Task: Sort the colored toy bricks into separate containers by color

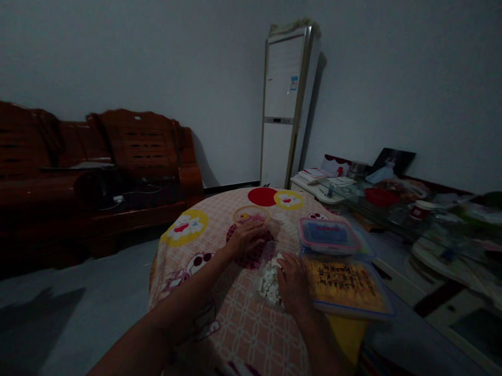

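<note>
A clear plastic bag of small white pieces [269,281] lies on a round table covered by a patterned cloth [238,330]. My right hand [294,281] rests on the bag's right side with fingers curled onto it. My left hand [246,238] lies palm down at the bag's far end, fingers bent over the plastic. A lidded clear box with a pink rim [328,235] stands to the right. In front of it lies a flat yellow box with dark writing [346,284].
A dark wooden sofa [70,176] with a cable on its seat stands at the left. A tall white floor air conditioner [284,107] is against the back wall. A cluttered glass table [398,207] runs along the right. The room is dim.
</note>
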A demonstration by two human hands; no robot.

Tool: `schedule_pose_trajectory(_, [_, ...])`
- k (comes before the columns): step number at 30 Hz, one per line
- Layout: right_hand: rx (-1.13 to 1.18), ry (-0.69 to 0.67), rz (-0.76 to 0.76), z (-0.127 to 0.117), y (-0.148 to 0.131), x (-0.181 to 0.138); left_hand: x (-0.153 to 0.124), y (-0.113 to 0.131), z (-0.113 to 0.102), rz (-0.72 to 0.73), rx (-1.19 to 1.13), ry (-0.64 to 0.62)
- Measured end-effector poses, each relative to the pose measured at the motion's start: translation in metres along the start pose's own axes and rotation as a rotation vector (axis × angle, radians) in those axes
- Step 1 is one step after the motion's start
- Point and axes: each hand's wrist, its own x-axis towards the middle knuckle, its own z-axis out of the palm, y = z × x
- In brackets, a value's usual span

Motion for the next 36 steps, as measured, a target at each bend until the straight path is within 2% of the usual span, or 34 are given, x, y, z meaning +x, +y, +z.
schedule_pose_trajectory(2, [0.006, -0.002, -0.006, -0.001, 0.0, 0.0, 0.013, -0.008, -0.009, -0.157, 0.012, 0.062])
schedule_pose_trajectory(5, [0.006, -0.021, -0.003, -0.001, 0.0, 0.0, 0.043, -0.033, -0.021, -0.463, 0.064, 0.154])
schedule_pose_trajectory(8, [-0.005, -0.023, -0.004, 0.0, 0.002, -0.001, 0.071, -0.058, -0.026, -0.741, 0.101, -0.039])
schedule_pose_trajectory(10, [-0.008, -0.022, -0.013, 0.0, 0.003, -0.001, 0.079, -0.069, -0.027, -0.855, 0.065, -0.194])
schedule_pose_trajectory(13, [-0.013, -0.026, -0.017, -0.001, 0.003, 0.0, 0.077, -0.07, -0.03, -0.894, 0.028, -0.27])
schedule_pose_trajectory(17, [-0.04, -0.046, -0.02, -0.004, 0.002, 0.005, 0.053, -0.057, -0.042, -0.988, 0.077, -0.196])
schedule_pose_trajectory(20, [-0.051, -0.083, -0.029, -0.008, 0.001, 0.008, 0.023, -0.043, -0.055, -1.142, 0.093, -0.057])
schedule_pose_trajectory(22, [-0.036, -0.096, -0.031, -0.01, 0.0, 0.011, 0.001, -0.034, -0.062, -1.227, 0.078, 0.083])
schedule_pose_trajectory(25, [0.013, -0.076, -0.038, -0.012, -0.007, 0.021, -0.027, -0.024, -0.07, -1.302, 0.043, 0.26])
schedule_pose_trajectory(27, [0.055, -0.071, -0.064, -0.012, -0.017, 0.032, -0.036, -0.019, -0.072, -1.322, 0.016, 0.316])
schedule_pose_trajectory(32, [0.115, -0.134, -0.11, -0.01, -0.05, 0.072, -0.025, -0.018, -0.075, -1.292, 0.041, 0.354])
schedule_pose_trajectory(36, [0.122, -0.203, -0.051, 0.004, -0.06, 0.1, -0.007, -0.026, -0.071, -1.311, 0.057, 0.345])
